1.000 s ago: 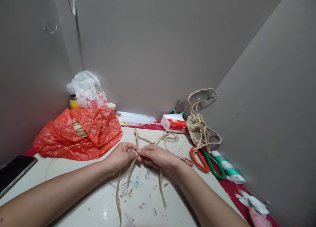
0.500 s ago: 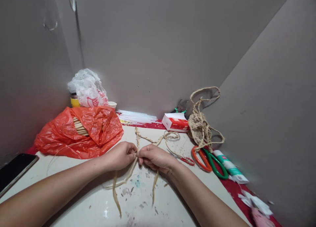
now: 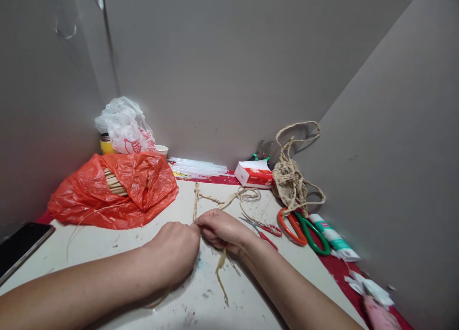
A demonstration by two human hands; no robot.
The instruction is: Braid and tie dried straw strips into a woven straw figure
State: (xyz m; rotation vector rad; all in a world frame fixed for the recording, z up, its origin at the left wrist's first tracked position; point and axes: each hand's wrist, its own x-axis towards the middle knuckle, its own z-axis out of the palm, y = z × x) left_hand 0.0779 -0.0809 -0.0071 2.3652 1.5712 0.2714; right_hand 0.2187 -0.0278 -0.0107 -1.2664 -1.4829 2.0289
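Note:
A thin braided straw cord point(image 3: 195, 203) runs down the middle of the white tabletop to my two hands. My right hand point(image 3: 222, 229) pinches the cord's near end, and a loose pale strand point(image 3: 221, 277) hangs below it. Close against its fingertips is my left hand point(image 3: 175, 248), curled with the back turned up; its fingers are mostly hidden, and it appears closed on the straw strands. A second length of braid goes right from the cord's top to a coiled loop point(image 3: 249, 194).
Red-handled scissors point(image 3: 267, 232) lie right of my hands, near large orange and green handles point(image 3: 311, 234). A bundle of braided rope point(image 3: 290, 181) leans on the wall. On the left are a red plastic bag point(image 3: 143, 191) with sticks and a phone point(image 3: 23, 248).
My left hand has rolled over and come nearer, its back now facing up and its strands mostly covered. My right hand stays pinched at the cord. More of the red-handled scissors shows.

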